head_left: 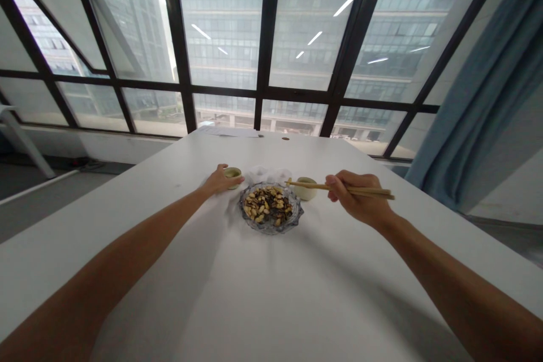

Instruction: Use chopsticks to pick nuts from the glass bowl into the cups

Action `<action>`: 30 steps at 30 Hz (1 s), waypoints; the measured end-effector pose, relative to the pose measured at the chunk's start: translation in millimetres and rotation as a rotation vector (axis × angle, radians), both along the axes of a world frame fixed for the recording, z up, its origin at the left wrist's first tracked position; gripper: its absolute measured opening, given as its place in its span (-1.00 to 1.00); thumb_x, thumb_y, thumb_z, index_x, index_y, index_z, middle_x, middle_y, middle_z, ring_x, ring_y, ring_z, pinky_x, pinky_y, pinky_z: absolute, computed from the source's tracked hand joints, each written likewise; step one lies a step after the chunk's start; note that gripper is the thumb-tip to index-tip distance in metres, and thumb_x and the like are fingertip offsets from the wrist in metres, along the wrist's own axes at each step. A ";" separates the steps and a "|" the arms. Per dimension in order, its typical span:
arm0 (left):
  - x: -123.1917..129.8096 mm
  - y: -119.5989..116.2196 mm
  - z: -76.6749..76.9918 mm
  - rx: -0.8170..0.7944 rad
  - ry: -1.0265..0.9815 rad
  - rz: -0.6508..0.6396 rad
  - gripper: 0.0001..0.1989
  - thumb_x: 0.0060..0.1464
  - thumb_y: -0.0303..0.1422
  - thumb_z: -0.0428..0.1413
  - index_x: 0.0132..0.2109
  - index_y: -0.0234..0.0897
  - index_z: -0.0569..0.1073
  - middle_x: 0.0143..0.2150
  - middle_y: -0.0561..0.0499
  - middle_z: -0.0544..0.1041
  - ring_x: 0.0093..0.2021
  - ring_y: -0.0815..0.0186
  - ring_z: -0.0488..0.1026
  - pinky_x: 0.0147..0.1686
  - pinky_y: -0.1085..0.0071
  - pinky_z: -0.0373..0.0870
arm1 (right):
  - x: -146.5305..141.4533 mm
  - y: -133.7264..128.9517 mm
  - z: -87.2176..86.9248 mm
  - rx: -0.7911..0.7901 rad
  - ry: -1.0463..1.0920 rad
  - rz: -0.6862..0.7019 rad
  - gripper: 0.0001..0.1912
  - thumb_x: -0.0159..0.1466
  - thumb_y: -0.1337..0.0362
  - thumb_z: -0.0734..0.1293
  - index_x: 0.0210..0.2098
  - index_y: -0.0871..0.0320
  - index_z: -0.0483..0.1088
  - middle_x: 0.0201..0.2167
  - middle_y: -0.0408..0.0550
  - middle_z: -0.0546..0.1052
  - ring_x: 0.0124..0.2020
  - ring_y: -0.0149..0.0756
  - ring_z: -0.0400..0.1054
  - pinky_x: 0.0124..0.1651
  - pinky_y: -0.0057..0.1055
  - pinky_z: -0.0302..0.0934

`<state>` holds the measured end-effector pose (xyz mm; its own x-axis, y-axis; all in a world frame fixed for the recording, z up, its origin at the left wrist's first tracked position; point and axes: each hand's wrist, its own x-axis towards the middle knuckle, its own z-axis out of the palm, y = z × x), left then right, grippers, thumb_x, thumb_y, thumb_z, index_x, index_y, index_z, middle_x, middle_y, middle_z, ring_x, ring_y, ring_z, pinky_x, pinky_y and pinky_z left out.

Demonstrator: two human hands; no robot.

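Your right hand (358, 203) gripped chopsticks (339, 188) at frame centre, tips empty; left hand (218, 181) cupped a small cup (233, 173); the seed dish (270, 207) looked full.

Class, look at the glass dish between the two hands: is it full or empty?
Full: the glass dish holds a heap of mixed pale and dark seeds or nuts covering its middle.

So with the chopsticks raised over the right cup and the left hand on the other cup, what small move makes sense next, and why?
Probably lower the chopsticks toward the glass dish of mixed seeds. The right hand holds them level, tips above the right cup, not in the seeds. The left hand already touches the left cup, which looks steadied.
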<state>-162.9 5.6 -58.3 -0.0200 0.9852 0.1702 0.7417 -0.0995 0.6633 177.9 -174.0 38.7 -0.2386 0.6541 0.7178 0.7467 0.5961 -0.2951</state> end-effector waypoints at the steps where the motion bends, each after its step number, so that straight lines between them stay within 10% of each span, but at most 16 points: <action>1: 5.5 3.0 8.0 0.016 0.073 -0.003 -0.05 -0.13 0.17 0.29 0.27 -0.28 0.25 0.28 -0.32 0.43 0.22 -0.05 0.44 0.12 0.14 0.36 | 2.3 0.9 1.2 -0.004 0.010 -0.015 -0.48 0.43 -0.01 0.22 -0.58 0.12 0.39 -0.69 -0.09 0.49 -0.71 -0.38 0.36 -0.61 -0.48 0.17; 5: 52.8 8.8 34.8 0.253 0.315 -0.178 -0.15 0.06 0.15 0.15 0.34 -0.25 0.21 0.35 -0.27 0.35 0.35 -0.08 0.27 0.30 0.05 0.12 | 10.5 5.7 2.3 0.032 0.010 -0.047 -0.46 0.43 -0.05 0.20 -0.57 0.12 0.38 -0.69 -0.08 0.48 -0.70 -0.39 0.34 -0.60 -0.47 0.14; 12: 137.2 5.8 43.8 0.121 0.476 -0.418 -0.22 0.10 -0.01 0.17 0.35 -0.23 0.14 0.24 -0.21 0.49 0.31 -0.02 0.33 0.33 0.00 -0.01 | 19.9 12.4 -2.4 0.064 -0.085 -0.091 -0.45 0.45 -0.05 0.18 -0.57 0.11 0.34 -0.69 -0.11 0.45 -0.69 -0.40 0.31 -0.57 -0.45 0.10; 21: 127.4 4.5 43.4 0.563 0.385 -0.623 -0.29 -0.05 -0.34 0.24 0.29 -0.23 0.30 0.17 -0.18 0.48 0.21 -0.03 0.35 0.29 0.07 0.13 | 23.1 15.9 -10.5 0.178 -0.166 -0.073 -0.45 0.46 -0.02 0.13 -0.55 0.11 0.37 -0.65 -0.05 0.48 -0.66 -0.38 0.30 -0.53 -0.43 0.09; 30: 126.7 0.9 39.4 0.609 0.306 -0.650 -0.27 -0.04 -0.26 0.31 0.27 -0.22 0.30 0.25 -0.17 0.44 0.21 -0.02 0.35 0.31 0.06 0.09 | 16.9 33.4 -36.5 0.059 -0.064 0.051 -0.51 0.41 -0.12 0.21 -0.36 0.11 0.52 -0.43 0.02 0.61 -0.45 -0.25 0.48 -0.36 -0.38 0.28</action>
<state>-36.2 6.6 -18.9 0.6335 0.5268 0.5667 0.5522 -0.8209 0.1458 194.9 -140.6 2.2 -0.3172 0.5974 0.7365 0.7315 0.6484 -0.2109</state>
